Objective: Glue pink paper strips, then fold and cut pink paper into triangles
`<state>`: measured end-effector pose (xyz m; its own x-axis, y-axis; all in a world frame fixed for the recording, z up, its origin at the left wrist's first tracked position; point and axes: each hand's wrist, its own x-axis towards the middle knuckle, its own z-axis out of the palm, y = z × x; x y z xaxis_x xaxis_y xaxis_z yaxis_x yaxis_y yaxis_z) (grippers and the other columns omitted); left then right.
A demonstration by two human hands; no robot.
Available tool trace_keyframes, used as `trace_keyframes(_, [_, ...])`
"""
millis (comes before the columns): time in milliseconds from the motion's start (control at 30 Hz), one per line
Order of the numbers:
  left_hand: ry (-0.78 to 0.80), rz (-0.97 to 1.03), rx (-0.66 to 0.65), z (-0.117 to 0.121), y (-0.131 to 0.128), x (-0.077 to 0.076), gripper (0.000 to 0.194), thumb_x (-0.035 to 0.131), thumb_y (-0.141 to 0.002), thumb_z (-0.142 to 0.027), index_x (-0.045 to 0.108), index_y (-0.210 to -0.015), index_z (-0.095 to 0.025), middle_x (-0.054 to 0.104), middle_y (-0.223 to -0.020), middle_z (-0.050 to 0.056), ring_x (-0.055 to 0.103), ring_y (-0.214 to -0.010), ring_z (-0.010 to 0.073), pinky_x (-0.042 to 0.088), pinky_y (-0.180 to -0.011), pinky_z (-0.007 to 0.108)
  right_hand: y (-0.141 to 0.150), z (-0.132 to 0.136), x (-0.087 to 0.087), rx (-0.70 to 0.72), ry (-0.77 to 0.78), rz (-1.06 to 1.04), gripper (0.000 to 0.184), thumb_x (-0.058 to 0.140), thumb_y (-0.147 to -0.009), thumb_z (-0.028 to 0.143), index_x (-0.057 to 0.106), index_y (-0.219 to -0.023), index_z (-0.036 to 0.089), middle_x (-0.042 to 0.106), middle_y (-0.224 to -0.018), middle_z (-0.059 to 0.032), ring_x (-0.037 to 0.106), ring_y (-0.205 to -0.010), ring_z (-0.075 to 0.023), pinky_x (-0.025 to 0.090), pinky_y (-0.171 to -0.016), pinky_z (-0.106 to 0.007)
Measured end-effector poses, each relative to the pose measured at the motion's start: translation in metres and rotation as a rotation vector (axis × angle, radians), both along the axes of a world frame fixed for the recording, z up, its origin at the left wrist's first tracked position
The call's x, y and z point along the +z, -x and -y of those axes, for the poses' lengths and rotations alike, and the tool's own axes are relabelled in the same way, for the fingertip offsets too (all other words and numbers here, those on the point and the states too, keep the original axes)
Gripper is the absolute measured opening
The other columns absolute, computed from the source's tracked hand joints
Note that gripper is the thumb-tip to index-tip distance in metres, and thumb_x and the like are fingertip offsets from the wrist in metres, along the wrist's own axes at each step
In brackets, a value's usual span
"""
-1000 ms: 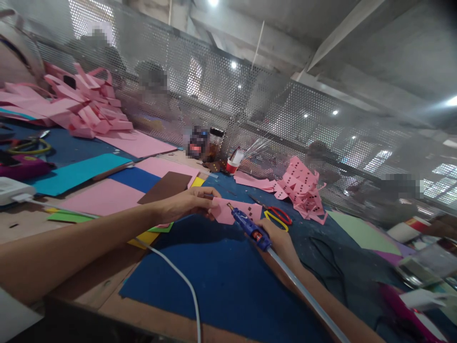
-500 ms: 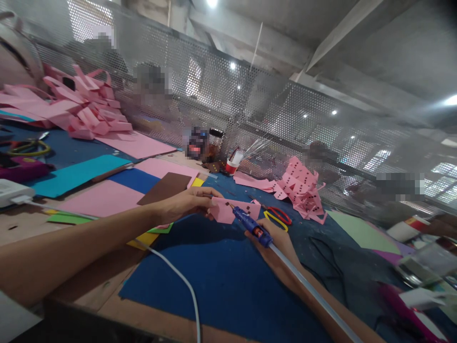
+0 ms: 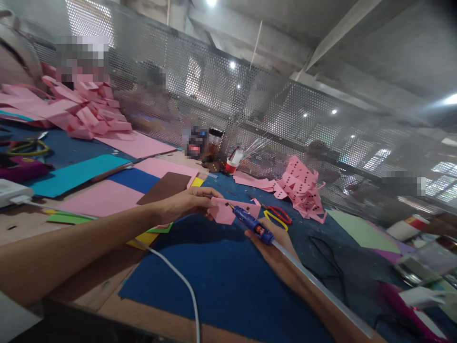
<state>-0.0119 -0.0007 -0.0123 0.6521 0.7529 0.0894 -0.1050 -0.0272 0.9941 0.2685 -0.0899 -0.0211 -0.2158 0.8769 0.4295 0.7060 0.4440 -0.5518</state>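
My left hand (image 3: 191,201) pinches the left end of a small pink paper piece (image 3: 223,213), held up above the dark blue sheet. Small dark squares show on this piece. Wrapped around a blue glue gun (image 3: 252,223) is my right hand (image 3: 273,240). The gun's nozzle points up and left, at or very close to a dark square on the paper; whether it touches I cannot tell. A long clear glue stick (image 3: 314,281) sticks out of the gun's back. Scissors with red and yellow handles (image 3: 278,215) lie just beyond my right hand.
A pink strip pile (image 3: 94,109) lies at back left, another with dark dots (image 3: 298,188) at back right. Coloured sheets, including a turquoise one (image 3: 78,176), cover the left side. A white cable (image 3: 178,274) crosses the blue sheet (image 3: 214,290). A red-white cup (image 3: 232,166) stands behind.
My hands, the pink paper and the glue gun stay almost in place. The back end of the glue gun has shifted very slightly to the right.
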Motion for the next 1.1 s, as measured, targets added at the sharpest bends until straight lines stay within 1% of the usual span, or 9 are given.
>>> trace_keyframes(100, [0.003,0.005,-0.003,0.0001,-0.0004,0.0002,0.022,0.071,-0.086,-0.028,0.073,-0.107,-0.021,0.074,-0.096,0.005,0.067,-0.079,0.0164,0.053,-0.08,0.03,0.0028,0.0029,0.0025,-0.014,0.031,-0.027,0.026,0.063,-0.092,0.046,0.066,-0.086,0.021,0.059,-0.069,0.0021,0.054,-0.062,-0.0147,0.041,-0.057,-0.025])
trace_keyframes(333, [0.007,0.0,-0.014,-0.0006,-0.0004,-0.0002,0.023,0.069,-0.087,-0.026,0.072,-0.109,-0.02,0.074,-0.095,0.005,0.067,-0.08,0.0166,0.052,-0.078,0.029,0.007,0.0085,0.0077,-0.048,0.049,-0.03,0.03,0.063,-0.092,0.049,0.066,-0.079,0.022,0.053,-0.065,0.0018,0.048,-0.059,-0.0148,0.037,-0.053,-0.026])
trace_keyframes(633, [0.007,0.001,-0.014,-0.002,-0.0004,-0.0017,0.023,0.07,-0.086,-0.027,0.071,-0.109,-0.02,0.074,-0.094,0.005,0.067,-0.08,0.0171,0.052,-0.08,0.031,0.0052,0.0084,0.0073,-0.043,0.052,-0.028,0.03,0.062,-0.092,0.05,0.068,-0.08,0.022,0.052,-0.064,0.0015,0.048,-0.058,-0.0156,0.037,-0.053,-0.027])
trace_keyframes(767, [0.006,0.009,-0.016,-0.0018,-0.0003,-0.0027,0.022,0.069,-0.088,-0.028,0.069,-0.109,-0.02,0.072,-0.088,0.004,0.066,-0.079,0.0163,0.051,-0.079,0.03,0.005,0.0071,0.0064,-0.041,0.038,-0.028,0.03,0.063,-0.091,0.049,0.068,-0.08,0.022,0.053,-0.064,0.0014,0.048,-0.058,-0.0155,0.037,-0.052,-0.027])
trace_keyframes(933, [-0.002,0.009,-0.011,-0.0026,0.0,-0.0043,0.019,0.068,-0.089,-0.027,0.066,-0.106,-0.02,0.073,-0.087,0.004,0.066,-0.078,0.0163,0.049,-0.076,0.029,0.0052,0.0068,0.007,-0.037,0.014,-0.028,0.028,0.063,-0.091,0.048,0.07,-0.085,0.022,0.054,-0.066,0.0012,0.049,-0.059,-0.0152,0.038,-0.053,-0.026])
trace_keyframes(1100, [-0.002,0.005,-0.017,-0.0014,-0.0003,-0.0024,0.017,0.068,-0.088,-0.025,0.065,-0.104,-0.02,0.073,-0.086,0.004,0.067,-0.077,0.0161,0.049,-0.075,0.028,0.0044,0.0062,0.0057,-0.041,0.006,-0.024,0.031,0.063,-0.091,0.049,0.066,-0.077,0.022,0.052,-0.064,0.0018,0.047,-0.058,-0.0147,0.038,-0.052,-0.026])
